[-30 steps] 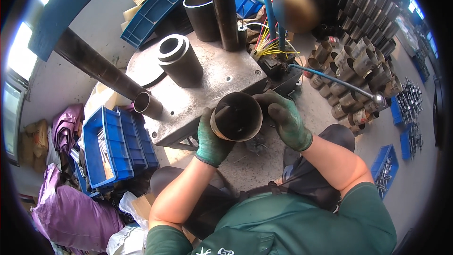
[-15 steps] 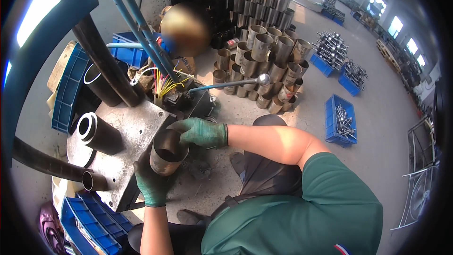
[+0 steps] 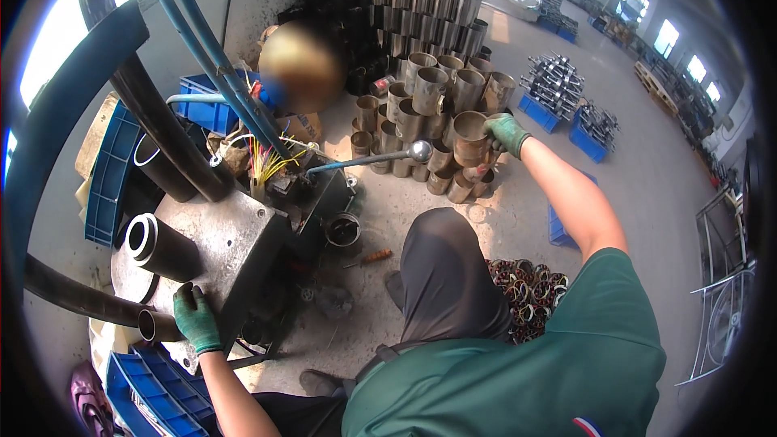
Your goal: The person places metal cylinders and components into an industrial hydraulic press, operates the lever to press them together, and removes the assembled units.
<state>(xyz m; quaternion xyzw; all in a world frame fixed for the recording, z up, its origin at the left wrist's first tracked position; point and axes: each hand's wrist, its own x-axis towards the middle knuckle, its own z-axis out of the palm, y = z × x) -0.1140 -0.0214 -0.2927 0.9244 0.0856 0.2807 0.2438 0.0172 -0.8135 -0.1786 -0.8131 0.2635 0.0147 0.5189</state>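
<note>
- The right hand (image 3: 507,134) grasps a metal cylinder (image 3: 470,146) by the rim, at the right edge of the cylinder pile (image 3: 430,95).
- The left hand (image 3: 197,320) lies on the worktop (image 3: 231,231) near its near-left corner, fingers released, slightly bent, just beside a short tube (image 3: 160,326).
- A dark sleeve (image 3: 171,256) stands toward the worktop's left edge.

Our gloved left hand (image 3: 197,321) lies over the steel worktable (image 3: 217,225); well right of it, our right hand (image 3: 507,134) curls, arm (image 3: 571,196) outstretched.
</note>
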